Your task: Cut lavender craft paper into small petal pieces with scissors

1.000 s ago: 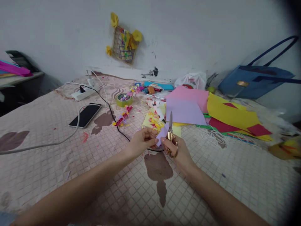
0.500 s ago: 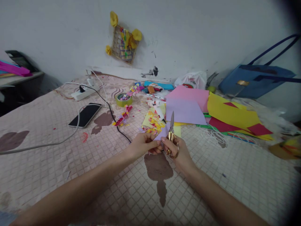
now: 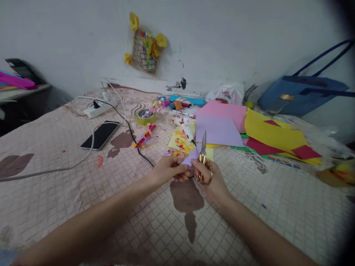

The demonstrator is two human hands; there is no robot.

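A small piece of purple paper (image 3: 191,157) is pinched between the thumb and fingers of my left hand (image 3: 172,169). My right hand (image 3: 208,173) is closed around gold-handled scissors (image 3: 203,155), whose blades are together and point away from me. The right fingertips also meet the lower edge of the purple paper. Just beyond my hands, a heap of small yellow and pink paper cuttings (image 3: 181,144) lies on a pale yellow sheet. A white glue gun (image 3: 188,131) rests beside that heap.
Purple (image 3: 219,131) and pink sheets (image 3: 230,112) lie behind my right hand, with yellow paper (image 3: 274,131) farther right. A green tape roll (image 3: 146,117), a decorated red strip (image 3: 145,136), a phone (image 3: 100,136) and a power strip (image 3: 100,109) are on the left. Cables cross the cloth.
My right hand and the scissors have shifted very slightly to the right. The left hand stays nearly still with the purple paper.
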